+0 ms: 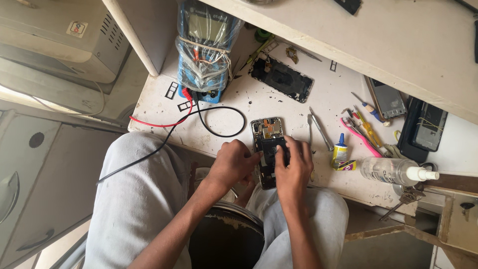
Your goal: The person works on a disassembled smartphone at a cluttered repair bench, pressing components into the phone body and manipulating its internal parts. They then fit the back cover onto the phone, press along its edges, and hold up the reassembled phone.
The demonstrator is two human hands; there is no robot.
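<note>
An opened smartphone (267, 130) lies face down at the front edge of a white workbench (323, 94), its circuit board and battery exposed. My left hand (232, 163) rests against the phone's left side, fingertips on its edge. My right hand (294, 167) lies over the phone's lower half, fingers pressing on the black battery (272, 148). Neither hand lifts the phone off the bench.
A blue multimeter (205, 50) wrapped in plastic stands at the back, its red and black leads (199, 117) trailing off the bench. Another opened phone (282, 77), tweezers (320, 130), a pink toothbrush (359, 136), screwdrivers (367, 128), a glue tube (341, 152), a spray bottle (393, 171) and keys (404, 198) lie around.
</note>
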